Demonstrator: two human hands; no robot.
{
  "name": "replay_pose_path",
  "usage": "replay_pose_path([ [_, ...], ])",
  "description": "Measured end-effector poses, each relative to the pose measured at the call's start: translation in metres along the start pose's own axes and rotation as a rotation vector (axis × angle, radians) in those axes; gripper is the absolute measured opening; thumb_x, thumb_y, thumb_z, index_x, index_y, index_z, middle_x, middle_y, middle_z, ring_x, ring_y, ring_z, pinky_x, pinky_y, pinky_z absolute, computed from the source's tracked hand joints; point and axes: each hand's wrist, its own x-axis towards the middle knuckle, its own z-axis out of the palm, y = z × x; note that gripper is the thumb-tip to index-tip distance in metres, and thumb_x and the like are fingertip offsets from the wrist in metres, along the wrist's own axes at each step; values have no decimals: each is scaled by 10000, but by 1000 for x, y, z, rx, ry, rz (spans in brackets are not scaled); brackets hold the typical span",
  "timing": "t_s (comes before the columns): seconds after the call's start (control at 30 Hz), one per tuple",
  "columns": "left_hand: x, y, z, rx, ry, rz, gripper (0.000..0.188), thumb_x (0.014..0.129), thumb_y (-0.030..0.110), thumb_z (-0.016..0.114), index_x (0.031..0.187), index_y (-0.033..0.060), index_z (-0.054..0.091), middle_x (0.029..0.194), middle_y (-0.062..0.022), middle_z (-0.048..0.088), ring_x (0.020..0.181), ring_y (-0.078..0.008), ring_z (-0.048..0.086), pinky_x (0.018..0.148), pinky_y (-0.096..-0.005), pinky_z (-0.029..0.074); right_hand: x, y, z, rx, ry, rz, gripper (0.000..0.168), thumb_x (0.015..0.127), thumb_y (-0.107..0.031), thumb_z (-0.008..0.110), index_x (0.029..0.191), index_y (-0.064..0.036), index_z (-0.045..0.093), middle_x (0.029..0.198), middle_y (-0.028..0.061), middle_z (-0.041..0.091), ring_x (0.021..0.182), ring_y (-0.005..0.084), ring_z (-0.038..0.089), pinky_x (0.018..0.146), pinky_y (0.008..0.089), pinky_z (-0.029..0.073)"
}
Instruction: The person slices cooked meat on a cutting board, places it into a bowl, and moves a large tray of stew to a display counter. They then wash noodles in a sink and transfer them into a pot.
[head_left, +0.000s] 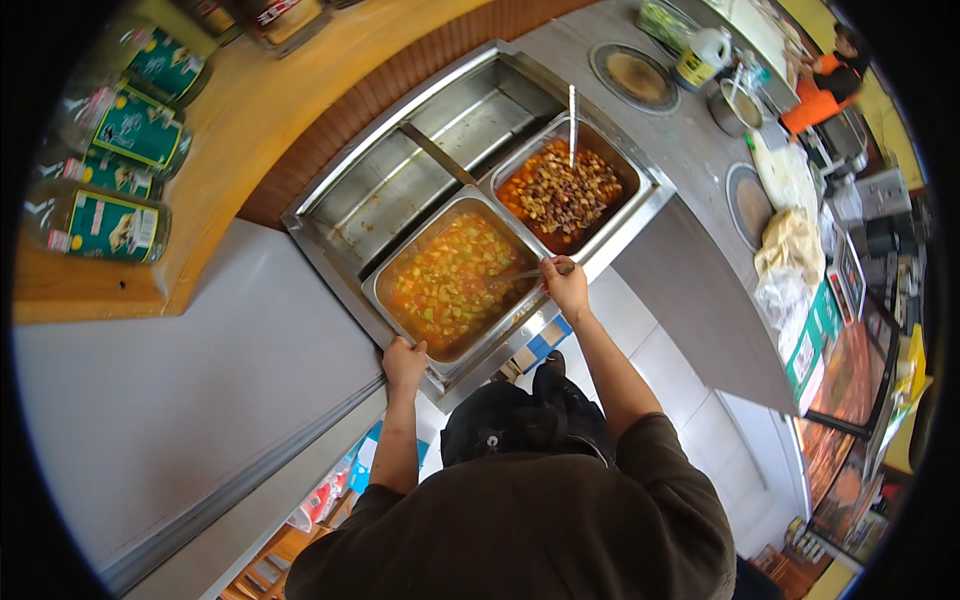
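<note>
A rectangular stainless steel food pan (470, 196) holds a chunky vegetable stew (454, 281) in orange broth. My left hand (405, 364) grips the pan's near left corner. At its right corner, my right hand (564, 289) is closed on the rim. A metal serving spoon (517, 276) dips into the stew, its handle crossing by my right fingers; whether they also hold it is unclear. Beside this pan sits a second steel pan (634, 161) of dark beans or diced food in red sauce (559, 187), with a spoon (573, 124) standing in it. Both pans are in a steel steam-table frame (330, 244).
Behind the pans lie bare steel wells (442, 150). Bottles with green labels (112, 225) stand on a wooden ledge (225, 135). A grey counter (555, 52) carries a white jug (703, 58) and a pot (735, 109). A person in orange (821, 97) is at the far right.
</note>
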Motion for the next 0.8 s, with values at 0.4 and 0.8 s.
replay_pose_path([
  [0.4,-34,101,-28,122,-227,145,370,917,296,614,741,-29,589,580,-141,633,499,-224,668,460,-330,527,-8,43,-21,223,262,211,347,787,-292,780,848,-6,593,598,81,611,449,151,552,443,321,460],
  [0.8,-263,195,126,91,-473,710,191,923,176,620,821,30,552,573,-54,581,473,-130,589,437,-281,466,-352,260,-318,132,542,364,172,868,-166,585,876,5,594,682,87,625,521,157,597,480,304,516],
])
